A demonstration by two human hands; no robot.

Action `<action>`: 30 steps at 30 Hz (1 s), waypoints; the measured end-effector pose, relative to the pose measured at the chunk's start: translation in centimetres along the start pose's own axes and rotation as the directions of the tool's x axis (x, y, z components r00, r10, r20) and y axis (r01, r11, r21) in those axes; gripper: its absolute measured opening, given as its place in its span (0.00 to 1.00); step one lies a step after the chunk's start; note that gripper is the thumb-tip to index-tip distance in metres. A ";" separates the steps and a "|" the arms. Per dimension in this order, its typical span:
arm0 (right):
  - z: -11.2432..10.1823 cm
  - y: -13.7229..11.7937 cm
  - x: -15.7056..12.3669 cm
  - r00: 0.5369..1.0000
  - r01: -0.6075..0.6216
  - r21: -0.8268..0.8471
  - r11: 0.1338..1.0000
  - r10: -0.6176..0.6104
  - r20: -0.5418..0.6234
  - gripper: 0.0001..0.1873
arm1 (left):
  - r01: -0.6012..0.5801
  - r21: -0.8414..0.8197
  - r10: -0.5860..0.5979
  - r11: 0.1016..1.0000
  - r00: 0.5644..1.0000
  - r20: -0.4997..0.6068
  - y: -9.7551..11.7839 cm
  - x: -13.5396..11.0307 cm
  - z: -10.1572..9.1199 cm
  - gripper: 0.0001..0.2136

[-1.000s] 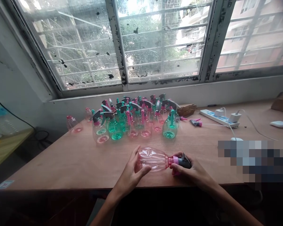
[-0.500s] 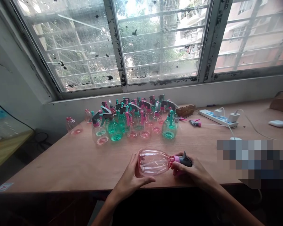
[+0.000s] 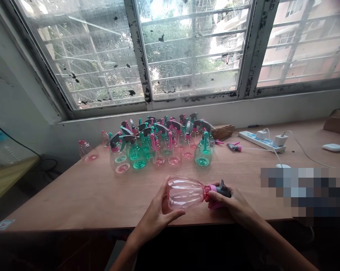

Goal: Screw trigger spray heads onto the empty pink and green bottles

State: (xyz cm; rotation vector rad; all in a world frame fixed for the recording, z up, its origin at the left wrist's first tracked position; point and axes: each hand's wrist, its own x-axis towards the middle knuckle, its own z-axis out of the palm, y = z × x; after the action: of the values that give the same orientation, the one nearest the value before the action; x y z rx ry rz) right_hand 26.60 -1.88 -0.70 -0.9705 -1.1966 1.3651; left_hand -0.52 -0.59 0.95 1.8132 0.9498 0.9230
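Note:
A clear pink spray bottle (image 3: 184, 193) lies sideways in the air above the front of the table, its base to the left. My left hand (image 3: 160, 210) is wrapped round the base end, thumb below and fingers behind. My right hand (image 3: 229, 199) grips the pink and black spray head (image 3: 223, 189) at the bottle's neck, with some fingers hidden behind it. Beyond the hands stand several pink and green spray bottles (image 3: 138, 154) with trigger heads, closely grouped.
Two pink bottles without heads, one of them this bottle (image 3: 86, 150), stand at the table's left edge. Loose spray heads (image 3: 234, 147) lie right of the group. Farther right are a white power strip (image 3: 262, 141) with chargers and cables, and a brown box (image 3: 338, 121).
The pink bottle's body has turned slightly about its length between my hands. Both hands stay in nearly the same place, still holding it.

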 end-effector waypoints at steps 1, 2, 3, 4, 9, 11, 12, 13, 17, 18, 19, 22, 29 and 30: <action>0.0 0.0 0.0 1.000 0.004 0.000 1.000 -0.004 -0.002 0.19 | -0.005 0.010 0.005 1.000 1.000 -0.011 0.0 0.0 0.1 0.47; 0.0 0.0 0.0 1.000 0.006 0.003 1.000 -0.006 -0.003 0.20 | -0.006 0.019 0.006 1.000 1.000 -0.018 0.1 0.0 0.1 0.48; 0.0 0.0 0.0 1.000 0.007 0.008 1.000 -0.007 -0.005 0.20 | -0.002 0.025 0.002 1.000 1.000 -0.020 0.2 -0.1 0.2 0.48; 0.0 0.0 0.1 1.000 0.008 0.014 1.000 -0.008 -0.007 0.20 | 0.006 0.025 -0.006 1.000 1.000 -0.017 0.2 -0.1 0.2 0.49; 0.0 0.1 0.1 1.000 0.010 0.034 0.999 -0.009 -0.010 0.20 | 0.019 -0.031 -0.019 0.999 1.000 0.020 0.5 -0.2 0.0 0.47; 0.0 0.1 0.0 1.000 0.013 0.028 1.000 -0.013 -0.016 0.21 | 0.011 -0.020 -0.011 1.000 1.000 0.022 0.4 -0.1 0.0 0.45; 0.0 0.1 0.0 1.000 0.015 0.024 1.000 -0.014 -0.020 0.21 | 0.009 -0.002 -0.008 1.000 1.000 0.016 0.4 -0.1 0.0 0.46; 0.0 0.1 0.1 1.000 0.016 0.022 1.000 -0.016 -0.026 0.21 | 0.005 0.022 -0.005 1.000 1.000 0.005 0.3 0.0 0.0 0.46; 0.0 0.2 0.1 0.999 0.007 0.037 0.999 -0.006 -0.037 0.22 | -0.012 0.105 0.013 0.994 1.000 -0.011 0.2 0.1 0.2 0.48; 0.0 0.2 0.1 0.999 0.007 0.043 0.999 -0.006 -0.036 0.22 | -0.011 0.114 0.012 0.993 1.000 -0.009 0.1 0.0 0.2 0.48; 0.0 0.2 0.1 0.999 0.010 0.048 0.999 -0.008 -0.037 0.22 | -0.008 0.116 0.009 0.993 1.000 -0.005 0.1 0.0 0.2 0.48; 0.1 0.2 0.0 0.999 0.019 0.045 0.999 -0.016 -0.052 0.22 | 0.012 0.091 -0.012 0.996 1.000 -0.002 0.0 -0.2 0.1 0.49; 0.0 0.2 0.0 0.999 0.024 0.026 0.999 -0.022 -0.046 0.22 | 0.001 0.081 0.000 0.997 1.000 -0.017 0.0 -0.2 -0.1 0.44; 0.0 0.2 0.0 0.999 0.027 0.029 0.999 -0.026 -0.047 0.22 | -0.004 0.090 0.006 0.996 1.000 -0.025 0.0 -0.2 0.0 0.45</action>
State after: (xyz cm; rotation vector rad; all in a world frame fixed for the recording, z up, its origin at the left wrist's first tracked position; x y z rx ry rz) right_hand 26.56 -1.88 -0.91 -0.9579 -1.1474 1.3288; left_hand -0.61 -0.71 0.90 1.8841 1.0173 0.9208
